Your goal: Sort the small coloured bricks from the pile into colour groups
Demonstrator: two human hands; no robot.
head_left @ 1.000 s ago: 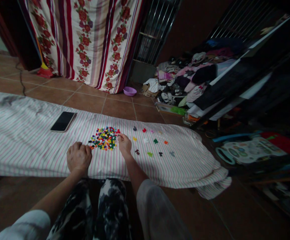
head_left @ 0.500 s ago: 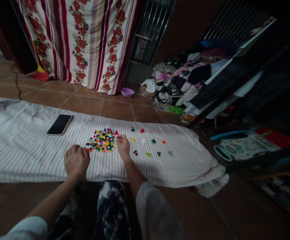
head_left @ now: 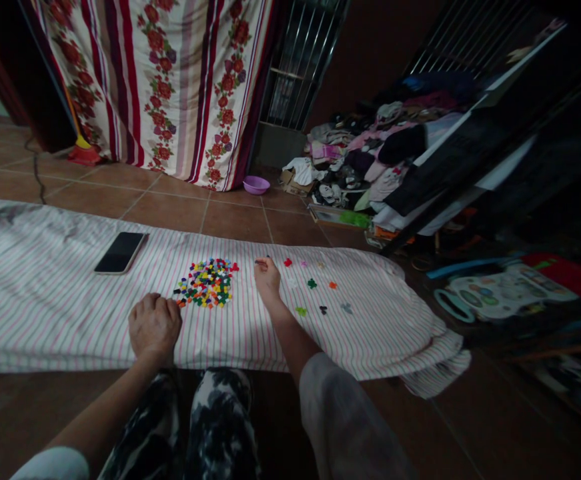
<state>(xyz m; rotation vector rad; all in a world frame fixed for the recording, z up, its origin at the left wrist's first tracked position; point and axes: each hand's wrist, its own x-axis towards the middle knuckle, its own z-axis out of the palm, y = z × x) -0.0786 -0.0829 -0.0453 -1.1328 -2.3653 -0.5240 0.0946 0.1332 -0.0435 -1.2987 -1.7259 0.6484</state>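
Observation:
On the striped cloth (head_left: 95, 320) lies a pile of small multicoloured pieces (head_left: 206, 283). My left hand (head_left: 154, 325) rests curled on the cloth, just left of the pile; what its fingers hold, if anything, is hidden. To the right of the pile, my right hand (head_left: 267, 277) pinches a small dark piece (head_left: 260, 262) at its fingertips. Beyond it are small single-colour groups: red (head_left: 288, 263), green (head_left: 311, 284), orange (head_left: 333, 285), lime green (head_left: 301, 311), black (head_left: 323, 310) and grey (head_left: 347, 308).
A black phone (head_left: 120, 253) lies on the cloth at the left. Behind it, a flowered curtain (head_left: 185, 93) hangs to the tiled floor, with a purple basin (head_left: 256, 185) beside it. Heaped clothes (head_left: 360, 147) and a toy board (head_left: 487, 293) are at the right.
My right hand has moved right, from the edge of the pile to the sorted groups, and now covers some of them. My left hand has stayed in place.

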